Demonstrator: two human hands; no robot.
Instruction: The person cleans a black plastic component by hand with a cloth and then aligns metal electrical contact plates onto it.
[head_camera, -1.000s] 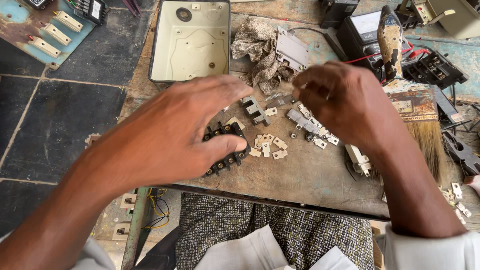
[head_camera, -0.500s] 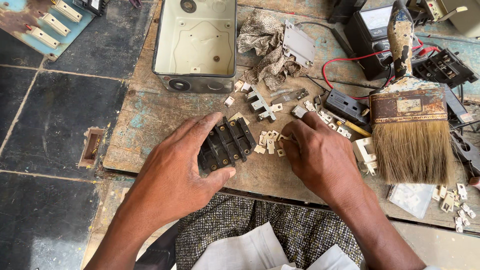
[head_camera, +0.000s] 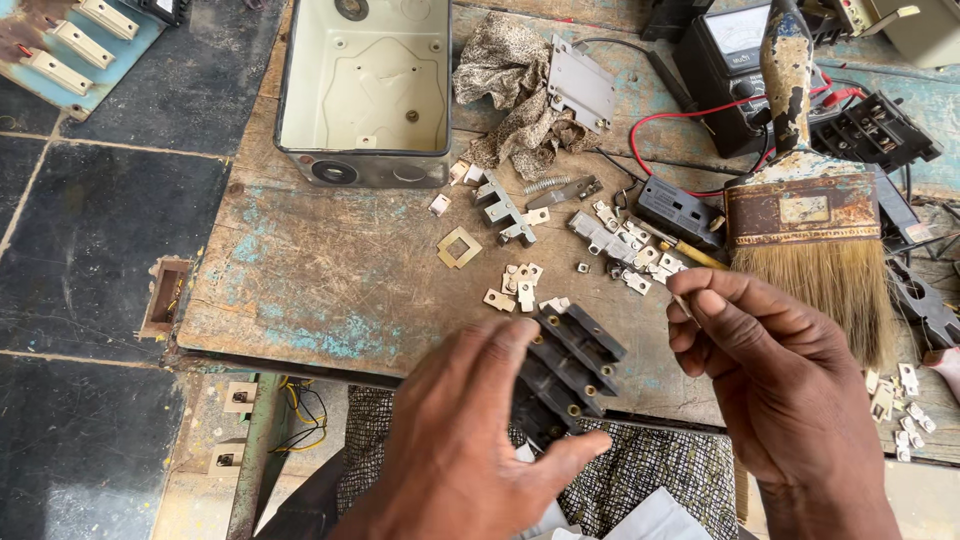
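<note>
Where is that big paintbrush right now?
In the head view, the paintbrush lies on the wooden bench's right side, just above the right hand.

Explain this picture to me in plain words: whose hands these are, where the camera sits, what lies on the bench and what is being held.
The camera is worn on a person's head and looks down, so the two bare hands belong to that person. The left hand holds a black ribbed block with small brass-coloured points at the near edge of a worn wooden bench. The right hand pinches something thin and small between its fingertips; it is too small to tell what.

On the bench lie many small pale metal pieces, a flat square brass frame and a spring. Further back stand an open cream metal box, a crumpled patterned rag with a grey plate on it, and a meter with red and black leads. A wide old paintbrush lies at the right.
</note>
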